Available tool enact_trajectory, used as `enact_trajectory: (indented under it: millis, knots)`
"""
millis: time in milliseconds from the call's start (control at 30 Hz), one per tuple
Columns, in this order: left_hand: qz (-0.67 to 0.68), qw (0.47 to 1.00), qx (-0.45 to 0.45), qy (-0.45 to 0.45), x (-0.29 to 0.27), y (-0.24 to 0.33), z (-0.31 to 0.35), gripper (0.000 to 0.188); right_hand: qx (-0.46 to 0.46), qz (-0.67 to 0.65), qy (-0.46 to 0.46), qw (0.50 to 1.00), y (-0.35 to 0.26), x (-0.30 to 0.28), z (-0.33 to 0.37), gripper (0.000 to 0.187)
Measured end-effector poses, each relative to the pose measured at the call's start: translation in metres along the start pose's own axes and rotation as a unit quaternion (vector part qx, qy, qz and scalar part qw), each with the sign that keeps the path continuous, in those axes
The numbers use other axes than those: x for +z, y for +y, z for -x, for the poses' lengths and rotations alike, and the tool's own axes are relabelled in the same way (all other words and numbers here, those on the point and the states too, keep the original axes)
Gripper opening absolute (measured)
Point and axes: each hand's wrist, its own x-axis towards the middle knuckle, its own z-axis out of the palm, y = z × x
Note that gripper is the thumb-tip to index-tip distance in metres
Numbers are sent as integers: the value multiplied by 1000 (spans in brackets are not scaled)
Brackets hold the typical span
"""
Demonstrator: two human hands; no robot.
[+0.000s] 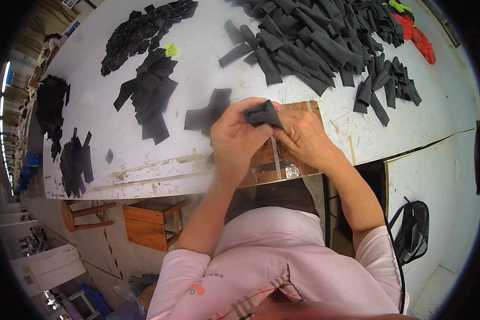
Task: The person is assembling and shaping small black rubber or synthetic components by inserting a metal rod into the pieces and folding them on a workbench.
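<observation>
Both my hands are raised over the near edge of a white table [298, 90]. Between them is a dark grey fabric piece [261, 113], folded or bunched into a tube-like shape. My left hand [233, 136] grips its left side, with the thumb pressed across its lower edge. My right hand [305, 136] pinches the right side, and some of its fingertips are hidden behind the cloth. Below the hands lies a brown board [264, 165] with strips of clear tape. Just left of my left hand, other dark grey fabric pieces [205, 116] lie flat on the table.
A large heap of dark grey fabric pieces [309, 48] covers the far right. Smaller piles [152, 96] lie to the left, one with a yellow-green scrap [172, 50]. A red bag [418, 40] rests at the far right. Wooden stools [146, 224] stand below the table edge.
</observation>
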Motion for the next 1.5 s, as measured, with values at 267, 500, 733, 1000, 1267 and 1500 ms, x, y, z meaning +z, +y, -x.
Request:
enact_trajectory:
  millis: [267,500,733,1000,1267,1500]
  knots:
    - [-252,940,-128,-191,-6,14,-31,7,33,-103,-11,994,10,15,8,13]
    - [-264,931,-156,-196,-11,7,-32,11,-2,-69,28,997,15,27,13,17]
    - [-199,973,102,-51,10,12,-6,23,28,-41,-33,998,0,3,2,18]
    - [25,993,118,-1,-7,22,-14,23,-28,3,-42,999,-9,-9,-9,21]
    - [-39,994,99,10,-13,14,-8,18,-27,10,-6,1000,-5,3,-2,25]
    - [-106,991,80,10,-24,13,-11,16,20,-6,-57,998,-4,4,-5,23]
